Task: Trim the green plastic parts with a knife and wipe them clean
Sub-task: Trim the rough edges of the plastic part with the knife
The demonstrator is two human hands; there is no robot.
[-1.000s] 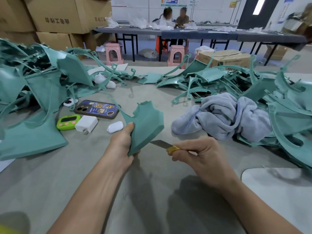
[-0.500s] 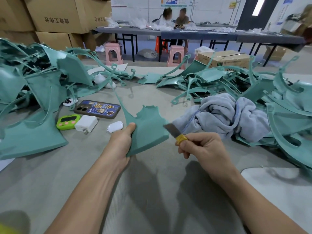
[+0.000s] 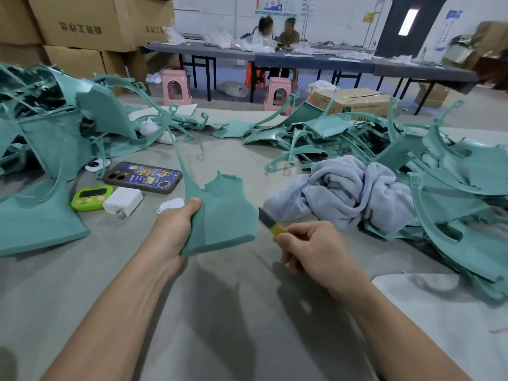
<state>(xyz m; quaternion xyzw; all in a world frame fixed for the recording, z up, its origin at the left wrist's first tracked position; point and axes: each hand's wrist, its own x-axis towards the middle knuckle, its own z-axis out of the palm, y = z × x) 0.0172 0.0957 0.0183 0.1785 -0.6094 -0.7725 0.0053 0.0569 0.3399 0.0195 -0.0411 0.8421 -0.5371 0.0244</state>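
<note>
Over a grey table (image 3: 220, 312), seen from the person's own head, two bare forearms reach forward. Left hand (image 3: 173, 229) grips a green plastic part (image 3: 222, 213) by its left edge, thumb on the front face, holding it upright just above the tabletop. A thin curved strip runs up from the part's top left corner. Right hand (image 3: 316, 248) is curled around a knife (image 3: 270, 222) with a yellow handle, its short grey blade touching the part's right edge.

Behind the right hand lies a crumpled pale blue-grey towel (image 3: 351, 193). Heaps of green plastic parts sit on both sides: one pile on the left (image 3: 55, 133) and another on the right (image 3: 453, 188).

Left of the held part lie a phone (image 3: 143, 177) in a blue picture case, a bright green timer (image 3: 92, 198), a white charger (image 3: 123, 200) and a small white case (image 3: 171, 204).

Farther back stand cardboard boxes (image 3: 82, 26), pink stools (image 3: 176, 88), and a long dark table (image 3: 302, 60) where two people sit.
</note>
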